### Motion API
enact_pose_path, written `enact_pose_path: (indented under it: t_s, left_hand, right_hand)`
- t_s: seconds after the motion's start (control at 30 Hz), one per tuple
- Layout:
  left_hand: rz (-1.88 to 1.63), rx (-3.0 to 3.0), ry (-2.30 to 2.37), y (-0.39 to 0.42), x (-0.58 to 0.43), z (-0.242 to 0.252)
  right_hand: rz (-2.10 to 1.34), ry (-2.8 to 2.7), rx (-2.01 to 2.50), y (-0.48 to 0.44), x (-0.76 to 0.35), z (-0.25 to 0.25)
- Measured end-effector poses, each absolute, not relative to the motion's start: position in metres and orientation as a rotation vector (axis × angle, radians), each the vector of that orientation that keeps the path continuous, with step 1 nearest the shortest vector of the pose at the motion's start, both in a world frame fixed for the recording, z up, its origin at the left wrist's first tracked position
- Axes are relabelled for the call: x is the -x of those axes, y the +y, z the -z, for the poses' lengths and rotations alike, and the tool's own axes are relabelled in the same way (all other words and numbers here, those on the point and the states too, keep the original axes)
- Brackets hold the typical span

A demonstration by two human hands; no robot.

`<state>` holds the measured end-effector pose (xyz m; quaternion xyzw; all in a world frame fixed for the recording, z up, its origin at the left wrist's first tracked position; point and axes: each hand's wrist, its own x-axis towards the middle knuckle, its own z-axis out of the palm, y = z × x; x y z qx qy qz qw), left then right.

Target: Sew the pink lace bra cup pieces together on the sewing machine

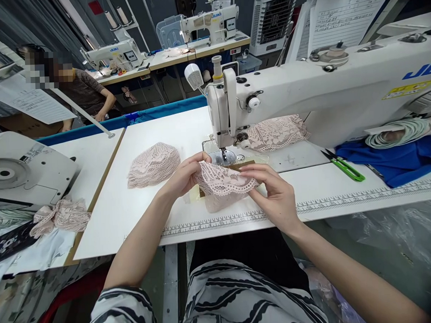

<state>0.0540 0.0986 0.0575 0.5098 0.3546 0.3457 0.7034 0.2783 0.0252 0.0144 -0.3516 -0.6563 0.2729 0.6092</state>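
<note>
A piece of pale pink lace (pixel 223 182) is held between both hands just in front of the sewing machine's needle and presser foot (pixel 224 155). My left hand (pixel 184 176) pinches its left edge with fingers closed. My right hand (pixel 275 192) grips its right scalloped edge, fingers curled over it. The lace hangs a little above the white table (pixel 139 206).
A stack of pink lace pieces (pixel 152 164) lies left of the needle, more lace (pixel 276 132) behind the machine arm (pixel 322 87). Green thread snips (pixel 345 165) and blue fabric (pixel 395 160) lie right. Another lace bundle (pixel 62 216) sits far left. A seated person (pixel 82 93) works beyond.
</note>
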Motion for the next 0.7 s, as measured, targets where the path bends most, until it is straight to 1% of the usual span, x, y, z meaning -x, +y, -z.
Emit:
enact_pose_path:
  t_s: [0.53,0.6,0.7]
  left_hand:
    - [-0.738,-1.153,0.763,0.1005,-0.0521,-0.0539]
    - [-0.666,-1.201,0.722,0.1006,-0.0493,-0.0557]
    - [-0.405,-1.377,0.598,0.0997,-0.0451,-0.0629]
  right_hand:
    - [-0.576,-1.532,0.785,0.0298,-0.2779,-0.0176]
    - [-0.569,-1.511,0.805,0.0310,-0.2797,-0.0193]
    - [-0.477,-1.468,0.868,0.0316,-0.2838,-0.0228]
